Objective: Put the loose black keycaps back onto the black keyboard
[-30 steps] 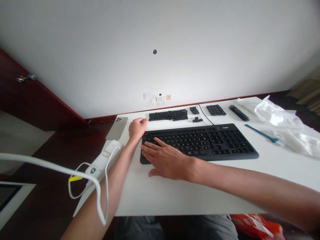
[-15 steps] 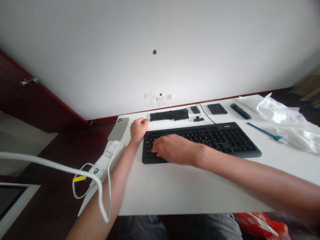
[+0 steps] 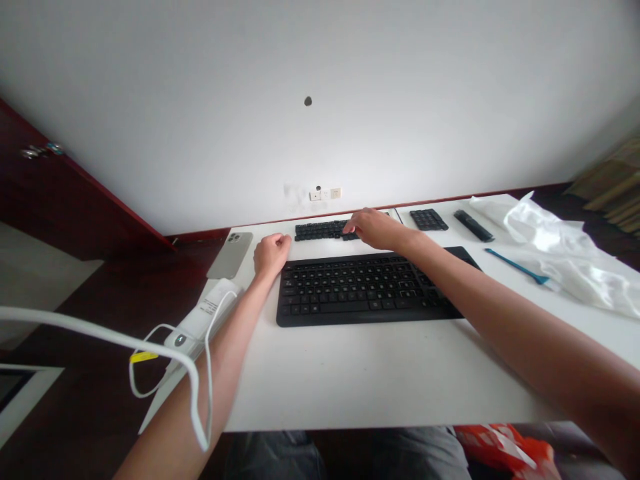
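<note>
Two hands, head view: both are over the white desk [image 3: 350, 380], and neither touches the keys of the keyboard.
Right hand [image 3: 377, 229]: it reaches past the far edge of the black keyboard [image 3: 360, 290], and its fingers [image 3: 351, 227] come down on the block of black keycaps [image 3: 323, 231].
Right grip: the fingers are bent and a little spread; whether they pinch a keycap, I cannot tell.
Left hand [image 3: 271, 257]: it rests on the desk in a loose fist, just beside the keyboard's upper left corner; it holds nothing that I can see.
Keycaps place: the block lies between the keyboard and the wall, partly under the right hand.
Other things: a black numeric keypad [image 3: 429, 219] and a black bar [image 3: 473, 225] lie farther right, near a blue stick [image 3: 515, 265] and white crumpled plastic [image 3: 560, 257]. A smartphone [image 3: 230, 255] lies left of the left hand.
</note>
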Available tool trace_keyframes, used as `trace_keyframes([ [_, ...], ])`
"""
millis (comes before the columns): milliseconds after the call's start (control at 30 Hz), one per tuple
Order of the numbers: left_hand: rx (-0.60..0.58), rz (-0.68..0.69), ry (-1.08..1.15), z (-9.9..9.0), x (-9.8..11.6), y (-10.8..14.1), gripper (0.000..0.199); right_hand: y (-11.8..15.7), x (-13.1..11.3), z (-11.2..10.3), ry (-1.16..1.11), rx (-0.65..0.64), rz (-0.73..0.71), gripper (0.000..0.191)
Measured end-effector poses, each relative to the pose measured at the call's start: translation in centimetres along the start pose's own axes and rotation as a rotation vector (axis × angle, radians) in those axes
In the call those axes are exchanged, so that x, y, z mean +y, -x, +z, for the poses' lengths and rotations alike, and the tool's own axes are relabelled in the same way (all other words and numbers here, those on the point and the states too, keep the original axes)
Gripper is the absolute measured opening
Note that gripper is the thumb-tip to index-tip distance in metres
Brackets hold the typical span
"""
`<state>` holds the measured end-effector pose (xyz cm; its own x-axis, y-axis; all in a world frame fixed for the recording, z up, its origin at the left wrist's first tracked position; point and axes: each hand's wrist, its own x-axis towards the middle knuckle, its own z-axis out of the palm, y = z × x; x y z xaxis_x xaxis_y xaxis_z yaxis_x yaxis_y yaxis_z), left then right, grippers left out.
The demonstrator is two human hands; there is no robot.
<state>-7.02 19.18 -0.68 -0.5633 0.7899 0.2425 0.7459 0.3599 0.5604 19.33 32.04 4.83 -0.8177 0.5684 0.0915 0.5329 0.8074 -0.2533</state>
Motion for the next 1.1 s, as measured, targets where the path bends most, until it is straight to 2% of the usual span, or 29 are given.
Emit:
trace_keyframes([
  [167, 0.009, 0.007, 0.008, 0.0, -0.1, 0.0, 0.038, -0.1, -0.4, 0.7, 0.056, -0.016, -0.035, 0.044],
  [333, 0.01, 0.003, 0.008, 0.0, 0.1, 0.1, 0.037, -0.2, -0.2, 0.9, 0.089, -0.03, -0.011, 0.043],
  [500, 0.0, -0.003, 0.003, 0.0, 0.1, 0.1, 0.038, 0.1, -0.8, 0.6, 0.022, -0.058, 0.002, 0.038],
  [667, 0.006, 0.001, 0.006, 0.1, 0.1, 0.0, 0.038, 0.6, -1.8, -0.1, 0.049, -0.102, -0.045, 0.035],
  [833, -0.003, -0.01, 0.002, 0.1, 0.2, 0.0, 0.038, 0.4, -1.8, 0.2, 0.059, -0.031, -0.061, 0.038],
  [1000, 0.013, 0.007, 0.016, 0.1, 0.1, 0.0, 0.038, 0.0, -1.6, 1.4, 0.049, -0.036, -0.106, 0.037],
  [1100, 0.02, 0.019, 0.024, 0.1, 0.0, 0.1, 0.038, -0.1, -1.8, 1.4, 0.022, -0.035, -0.096, 0.035],
])
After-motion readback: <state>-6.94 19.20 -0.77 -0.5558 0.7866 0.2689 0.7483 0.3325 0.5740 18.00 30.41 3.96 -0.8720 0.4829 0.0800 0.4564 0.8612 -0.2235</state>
